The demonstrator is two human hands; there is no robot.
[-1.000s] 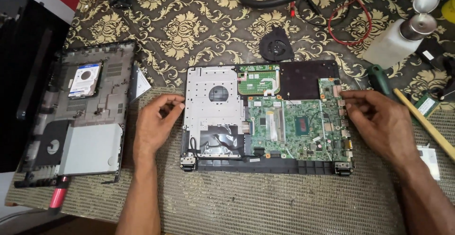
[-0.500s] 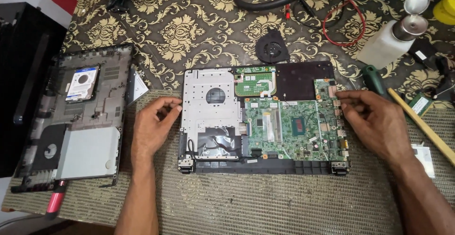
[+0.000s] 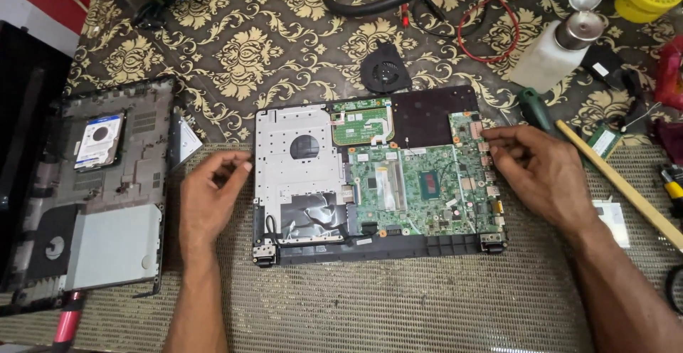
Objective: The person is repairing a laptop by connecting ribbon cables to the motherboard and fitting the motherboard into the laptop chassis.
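Opened laptop base with green circuit board, left hand beside its left edge, fingers loosely curled, right hand at board's right edge, fingertips together, touching it

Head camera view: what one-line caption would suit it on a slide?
Two bare hands, left hand and right hand, rest at opposite edges of an opened laptop base with its green motherboard exposed.

Left hand, right hand: bare, no gloves, forearms unsleeved.
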